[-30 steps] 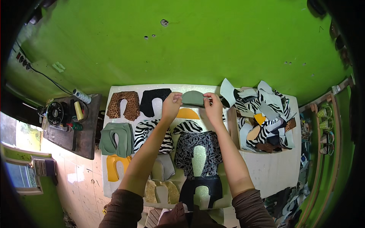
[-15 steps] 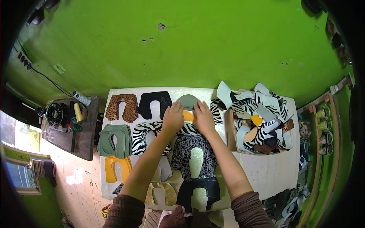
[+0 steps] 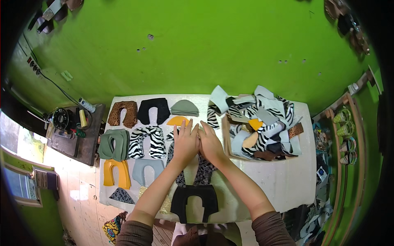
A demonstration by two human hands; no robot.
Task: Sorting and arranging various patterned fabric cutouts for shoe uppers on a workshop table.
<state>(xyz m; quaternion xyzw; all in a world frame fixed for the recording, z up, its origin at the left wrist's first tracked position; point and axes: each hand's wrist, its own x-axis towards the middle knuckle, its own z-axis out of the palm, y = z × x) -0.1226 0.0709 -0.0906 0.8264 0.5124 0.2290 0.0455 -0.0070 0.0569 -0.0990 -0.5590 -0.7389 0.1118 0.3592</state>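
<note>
My left hand (image 3: pixel 186 143) and my right hand (image 3: pixel 210 141) lie side by side over the middle of the table, fingers stretched out. They cover part of a black-and-grey patterned U-shaped piece (image 3: pixel 202 174) and a zebra-striped piece (image 3: pixel 170 135), mostly hidden. Just beyond the fingertips are a yellow half-round piece (image 3: pixel 176 120) and a stack of green half-round pieces (image 3: pixel 184 108). Left of my left hand sits a zebra-striped U-shaped piece (image 3: pixel 156 141), with a light grey one (image 3: pixel 141 169) nearer to me. A black U-shaped piece (image 3: pixel 195 192) rests between my forearms.
Leopard-print (image 3: pixel 118 110), black (image 3: pixel 154 105), green (image 3: pixel 107 141) and yellow (image 3: pixel 108 174) U-shaped pieces fill the table's left side. A box heaped with scraps (image 3: pixel 266 127) stands right. A side table (image 3: pixel 92 139) holds tools; sandals hang on a wooden rack (image 3: pixel 356 172).
Both hands have drawn toward me from the green and yellow half-round pieces and come closer together. The yellow piece and the zebra-striped U-shaped piece show more fully. The whole view has shifted.
</note>
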